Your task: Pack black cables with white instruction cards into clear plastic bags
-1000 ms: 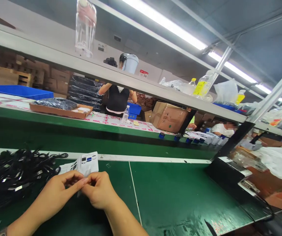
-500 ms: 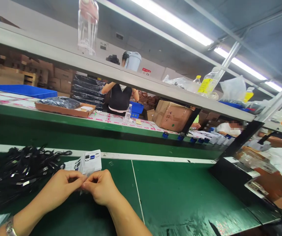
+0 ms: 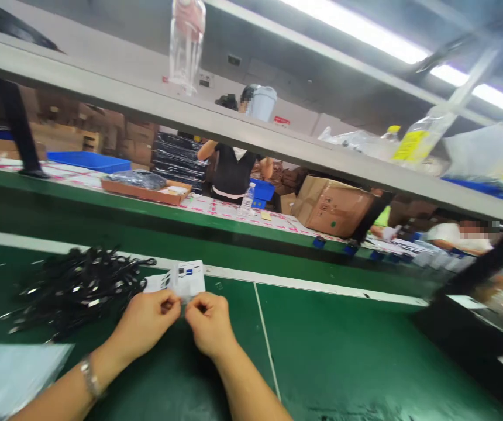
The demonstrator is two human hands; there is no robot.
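My left hand [image 3: 146,324] and my right hand [image 3: 210,324] meet near the middle of the green workbench [image 3: 339,345], their fingertips pinched close together. Both hold the lower edge of a white printed card [image 3: 188,279], which has small dark and blue marks and a paper flap [image 3: 158,284] at its left. The fingers hide the card's lower part. A tangled pile of black cables with metal ends [image 3: 80,289] lies just left of my left hand. A metal bracelet [image 3: 90,377] circles my left wrist.
A clear plastic sheet [image 3: 10,374] lies at the lower left. A black panel [image 3: 466,333] stands at the right. Beyond a raised shelf [image 3: 124,93], a co-worker [image 3: 231,175] stands behind a far bench holding a cardboard box [image 3: 333,206] and a brown tray [image 3: 146,192].
The whole scene has shifted right in view, and the cable pile and card with it. My hands still hold the card, and the plastic sheet shows more fully at the lower left.
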